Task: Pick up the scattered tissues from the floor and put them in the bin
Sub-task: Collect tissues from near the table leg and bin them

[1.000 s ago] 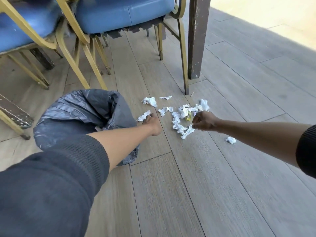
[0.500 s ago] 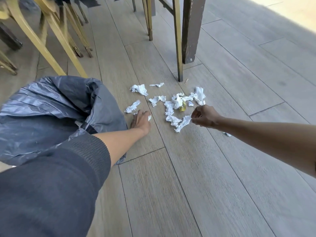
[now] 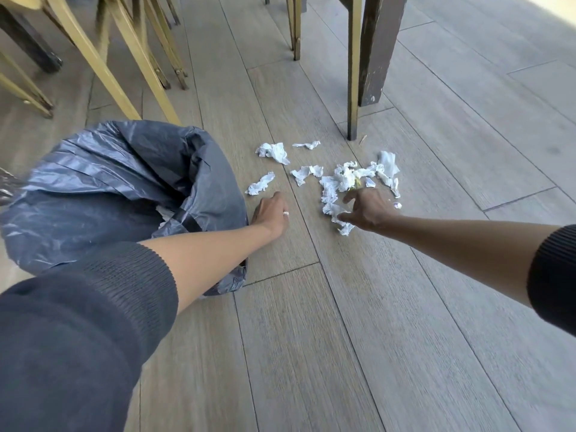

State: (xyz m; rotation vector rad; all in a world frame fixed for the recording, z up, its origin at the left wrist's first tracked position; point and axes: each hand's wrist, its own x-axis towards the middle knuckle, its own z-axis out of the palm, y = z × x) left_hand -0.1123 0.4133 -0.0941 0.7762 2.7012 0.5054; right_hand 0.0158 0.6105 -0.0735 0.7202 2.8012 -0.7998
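On the floor (image 3: 405,275) beside the bin (image 3: 118,188), the right hand (image 3: 369,210) is now seen spread over the near edge of the tissues (image 3: 343,179), where half a second ago it was bunched into a pinch just right of that pile; a second ago it was closed in much the same way. The pile itself is little altered, so it is judged that no scrap has yet been lifted and that a wider scoop is being prepared. The right hand is held palm down with thumb and forefinger splayed apart and the other fingers loosely curved, touching or nearly touching the white strip below it; nothing is gripped. The left hand (image 3: 269,213) is laid flat on the boards between the bin and the pile, fingers straight and relaxed, a ring visible, holding nothing; it has been shifted slightly toward the loose scrap (image 3: 260,183) ahead of it. Both forearms are stretched forward and low, sleeves pushed up. The tissues lie scattered just right of the bin, near a table leg (image 3: 374,57), and all remain outside the bin liner as far as can be told.
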